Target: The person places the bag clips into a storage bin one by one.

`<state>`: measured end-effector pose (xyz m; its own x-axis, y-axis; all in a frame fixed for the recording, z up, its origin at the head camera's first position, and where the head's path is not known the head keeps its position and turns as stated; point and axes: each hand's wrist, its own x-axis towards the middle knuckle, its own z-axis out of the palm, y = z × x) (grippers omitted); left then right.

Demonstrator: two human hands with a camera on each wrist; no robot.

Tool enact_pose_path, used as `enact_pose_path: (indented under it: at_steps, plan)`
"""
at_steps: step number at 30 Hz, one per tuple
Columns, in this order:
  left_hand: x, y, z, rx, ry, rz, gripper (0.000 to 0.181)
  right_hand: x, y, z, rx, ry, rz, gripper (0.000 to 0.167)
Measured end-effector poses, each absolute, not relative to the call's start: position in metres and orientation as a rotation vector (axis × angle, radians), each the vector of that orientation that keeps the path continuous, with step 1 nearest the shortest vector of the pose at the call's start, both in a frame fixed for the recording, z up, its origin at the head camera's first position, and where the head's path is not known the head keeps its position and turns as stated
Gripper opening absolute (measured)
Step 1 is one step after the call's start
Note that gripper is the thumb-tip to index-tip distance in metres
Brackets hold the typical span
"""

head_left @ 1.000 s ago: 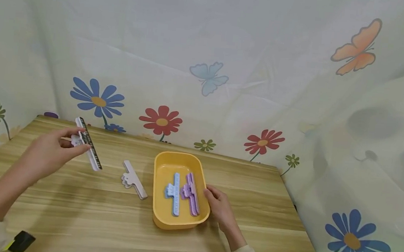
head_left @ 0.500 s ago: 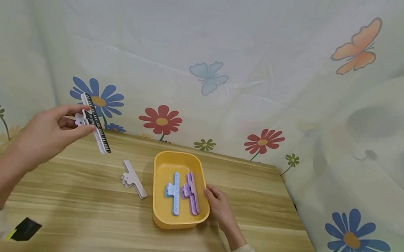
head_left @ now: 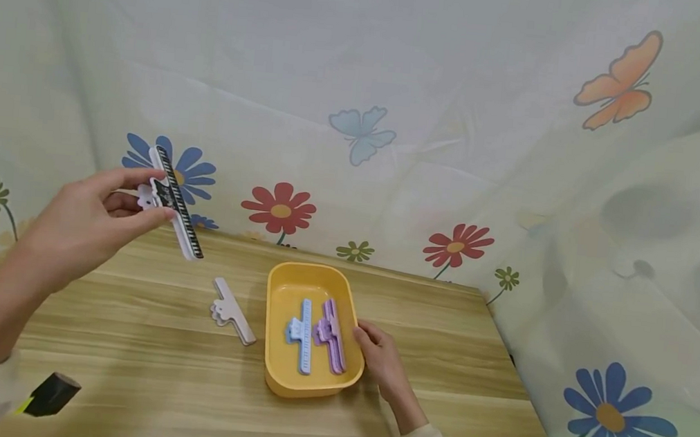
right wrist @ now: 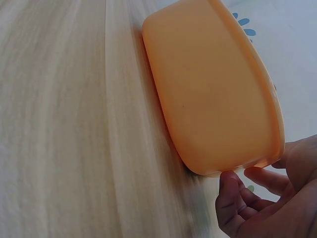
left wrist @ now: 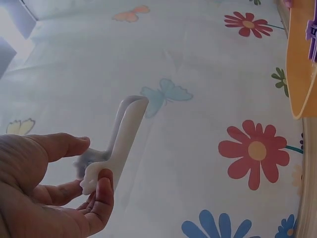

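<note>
My left hand (head_left: 90, 223) pinches a white clip with a black piano-key stripe (head_left: 186, 229) between thumb and fingers, held above the table at the left. In the left wrist view the clip (left wrist: 128, 130) shows its pale back and scalloped handles. My right hand (head_left: 384, 364) grips the right rim of a yellow plastic bin (head_left: 277, 368); in the right wrist view its fingers touch the bin's outer wall (right wrist: 208, 94). Inside the bin lie a light blue clip (head_left: 306, 343) and a purple clip (head_left: 334, 342), side by side. A pale pinkish-white clip (head_left: 234, 311) lies left of the bin.
The wood-grain table (head_left: 184, 398) extends around the bin. Behind and beside it hangs a white cloth (head_left: 487, 154) printed with flowers and butterflies. Dark straps or devices (head_left: 53, 394) show at the sleeves.
My left hand has lifted the piano-key clip from lower over the table, up and slightly right. The right hand, the bin and the other clips stay where they were.
</note>
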<state>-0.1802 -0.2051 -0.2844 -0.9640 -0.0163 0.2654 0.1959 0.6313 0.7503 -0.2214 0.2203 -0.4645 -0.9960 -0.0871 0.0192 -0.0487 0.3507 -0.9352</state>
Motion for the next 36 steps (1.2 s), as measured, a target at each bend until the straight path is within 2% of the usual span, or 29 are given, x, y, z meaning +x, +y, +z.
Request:
enact_pose_path:
  at_steps: [7, 16, 28, 36]
  plan:
    - [-0.18, -0.208, -0.288, -0.137, -2.617, -1.236, 0.072, -0.205, 0.211, -0.435, -0.159, 2.53, -1.756, 0.038]
    - [-0.181, -0.206, -0.298, -0.192, -2.628, -1.307, 0.071, -0.202, 0.21, -0.432, -0.16, 2.532, -1.752, 0.039]
    - [-0.185, -0.194, -0.309, -0.27, -2.618, -1.419, 0.069, -0.223, 0.221, -0.468, -0.109, 2.556, -1.767, 0.04]
    - [-0.188, -0.172, -0.318, -0.358, -2.625, -1.454, 0.067, -0.223, 0.221, -0.469, -0.118, 2.555, -1.781, 0.042]
